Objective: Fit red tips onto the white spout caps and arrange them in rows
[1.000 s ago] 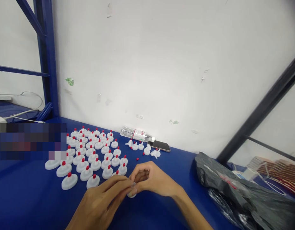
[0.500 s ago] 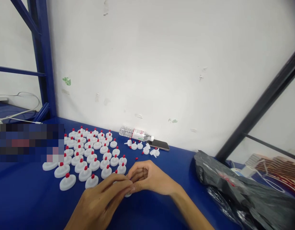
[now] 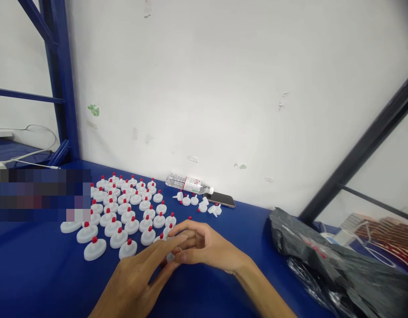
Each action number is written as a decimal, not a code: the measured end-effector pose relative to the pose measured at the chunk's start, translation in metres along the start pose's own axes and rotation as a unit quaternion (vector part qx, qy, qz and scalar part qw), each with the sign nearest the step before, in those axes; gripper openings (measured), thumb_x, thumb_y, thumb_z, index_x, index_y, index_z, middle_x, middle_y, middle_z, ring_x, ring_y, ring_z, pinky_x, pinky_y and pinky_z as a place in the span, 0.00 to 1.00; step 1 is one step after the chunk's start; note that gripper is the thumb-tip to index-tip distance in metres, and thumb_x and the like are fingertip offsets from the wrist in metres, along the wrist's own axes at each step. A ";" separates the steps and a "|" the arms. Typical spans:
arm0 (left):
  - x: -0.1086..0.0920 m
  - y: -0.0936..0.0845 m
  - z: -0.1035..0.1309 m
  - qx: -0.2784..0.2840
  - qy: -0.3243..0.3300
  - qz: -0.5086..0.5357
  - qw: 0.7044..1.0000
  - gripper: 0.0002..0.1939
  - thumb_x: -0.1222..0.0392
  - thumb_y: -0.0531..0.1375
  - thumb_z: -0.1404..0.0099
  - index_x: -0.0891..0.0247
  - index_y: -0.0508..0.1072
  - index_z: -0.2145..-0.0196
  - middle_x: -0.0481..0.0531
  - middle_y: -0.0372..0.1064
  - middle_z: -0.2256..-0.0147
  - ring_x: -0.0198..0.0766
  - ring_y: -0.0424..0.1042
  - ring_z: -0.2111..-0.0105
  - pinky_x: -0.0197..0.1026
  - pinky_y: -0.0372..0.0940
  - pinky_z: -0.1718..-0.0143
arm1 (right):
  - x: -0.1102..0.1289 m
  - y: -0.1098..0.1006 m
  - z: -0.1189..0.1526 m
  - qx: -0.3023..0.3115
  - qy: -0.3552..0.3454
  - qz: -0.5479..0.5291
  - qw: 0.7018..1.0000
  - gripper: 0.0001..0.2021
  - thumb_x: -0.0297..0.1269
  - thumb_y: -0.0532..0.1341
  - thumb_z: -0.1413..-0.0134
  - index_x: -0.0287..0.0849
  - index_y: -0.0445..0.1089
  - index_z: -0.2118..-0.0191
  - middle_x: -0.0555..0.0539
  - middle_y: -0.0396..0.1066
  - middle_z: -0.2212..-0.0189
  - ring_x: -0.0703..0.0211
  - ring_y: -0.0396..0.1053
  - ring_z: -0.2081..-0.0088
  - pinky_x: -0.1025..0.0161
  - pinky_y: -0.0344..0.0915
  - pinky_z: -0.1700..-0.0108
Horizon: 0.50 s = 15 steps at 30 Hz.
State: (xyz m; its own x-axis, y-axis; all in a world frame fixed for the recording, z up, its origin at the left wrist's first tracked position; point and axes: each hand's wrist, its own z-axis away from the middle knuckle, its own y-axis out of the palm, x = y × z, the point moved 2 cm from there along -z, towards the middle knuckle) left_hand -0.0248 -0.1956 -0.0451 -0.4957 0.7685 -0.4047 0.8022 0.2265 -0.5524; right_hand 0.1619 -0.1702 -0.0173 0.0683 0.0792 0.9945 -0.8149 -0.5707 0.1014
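My left hand and my right hand meet at the front middle of the blue table. Between their closed fingertips is a small white piece, mostly hidden by the fingers. Left of and behind the hands stand many round white caps with red tips, upright in loose rows. Beyond my right hand lies a small group of white nozzle pieces, some tipped over. A single red tip shows just behind my right hand.
A clear plastic bottle lies on its side by the wall, next to a dark phone. A black plastic bag fills the right side. A blue metal post rises at left.
My fingers have shifted around the white piece, which now shows a little between them. The view has moved slightly. The caps on the table stand as before.
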 end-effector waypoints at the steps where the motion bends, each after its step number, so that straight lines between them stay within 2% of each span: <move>1: 0.001 0.001 0.000 0.009 -0.002 0.008 1.000 0.15 0.51 0.53 0.23 0.45 0.66 0.41 0.39 0.80 0.62 0.28 0.78 0.75 0.28 0.73 0.62 | 0.000 -0.001 0.000 -0.001 0.003 -0.004 1.000 0.23 0.31 0.76 0.52 0.45 0.75 0.49 0.49 0.78 0.61 0.63 0.76 0.59 0.64 0.70 0.53; 5: 0.003 0.005 0.004 0.025 -0.006 0.039 0.999 0.17 0.53 0.56 0.24 0.42 0.66 0.40 0.40 0.80 0.58 0.29 0.81 0.68 0.26 0.72 0.63 | 0.002 -0.003 0.003 -0.003 0.030 -0.011 0.999 0.27 0.29 0.77 0.57 0.45 0.73 0.48 0.49 0.78 0.62 0.63 0.76 0.63 0.63 0.71 0.55; 9: 0.008 0.012 0.008 0.072 -0.046 0.068 0.994 0.21 0.58 0.60 0.28 0.41 0.68 0.40 0.38 0.81 0.61 0.30 0.81 0.68 0.26 0.72 0.64 | -0.001 -0.007 0.004 0.009 0.061 0.015 0.998 0.30 0.31 0.78 0.58 0.45 0.73 0.47 0.49 0.78 0.62 0.63 0.77 0.64 0.64 0.71 0.56; 12: 0.009 0.015 0.009 0.113 -0.077 0.064 0.989 0.21 0.63 0.61 0.32 0.42 0.73 0.45 0.38 0.81 0.61 0.31 0.81 0.67 0.27 0.71 0.65 | -0.005 -0.010 0.003 0.026 0.089 0.046 0.995 0.29 0.34 0.78 0.58 0.45 0.73 0.48 0.50 0.77 0.61 0.63 0.76 0.63 0.65 0.70 0.57; 15: 0.005 0.013 0.009 0.151 -0.097 0.063 0.982 0.14 0.63 0.58 0.32 0.48 0.78 0.53 0.41 0.81 0.64 0.33 0.80 0.69 0.28 0.68 0.67 | 0.000 -0.012 0.006 0.042 0.108 0.102 0.988 0.27 0.39 0.77 0.55 0.45 0.74 0.48 0.50 0.76 0.58 0.65 0.76 0.64 0.66 0.69 0.58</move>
State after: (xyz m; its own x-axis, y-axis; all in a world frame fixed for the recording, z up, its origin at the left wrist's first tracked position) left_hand -0.0196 -0.1942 -0.0608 -0.4764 0.6443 -0.5982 0.7407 -0.0724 -0.6679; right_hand 0.1745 -0.1682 -0.0187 -0.2244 0.1232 0.9667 -0.7481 -0.6574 -0.0899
